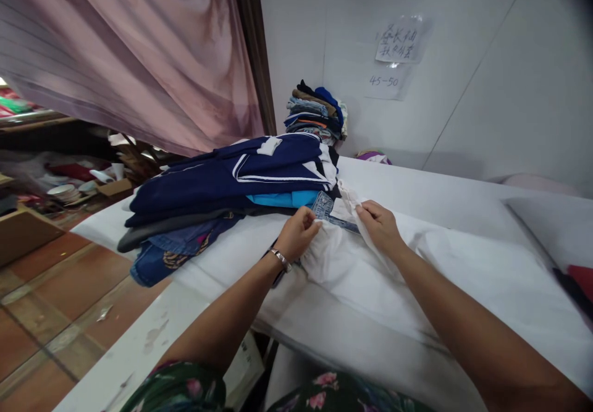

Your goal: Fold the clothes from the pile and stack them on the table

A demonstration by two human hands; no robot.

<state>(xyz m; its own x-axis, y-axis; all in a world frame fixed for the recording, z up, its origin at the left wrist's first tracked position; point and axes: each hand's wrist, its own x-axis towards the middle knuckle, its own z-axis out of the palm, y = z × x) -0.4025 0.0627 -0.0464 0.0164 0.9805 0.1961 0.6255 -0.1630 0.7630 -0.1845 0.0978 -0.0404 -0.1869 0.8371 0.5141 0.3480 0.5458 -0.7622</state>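
Both hands pinch the edge of a thin white garment (343, 264) spread over the white table. My left hand (296, 234), with a bracelet at the wrist, is closed on the near-left part of its gathered edge. On the right side of that opening, my right hand (380, 227) grips the cloth between thumb and fingers. Between the hands shows a piece of blue denim (324, 205) with a white tag (343, 209) beside it. Against the white surface, the garment's lower outline is hard to make out.
Left of my hands lies a stack of folded clothes, with navy garments (194, 189) above jeans (160, 254). A taller clothes pile (315, 112) stands against the wall, below handwritten signs (398, 44). A pink curtain (185, 60) hangs at left above the tiled floor (69, 288).
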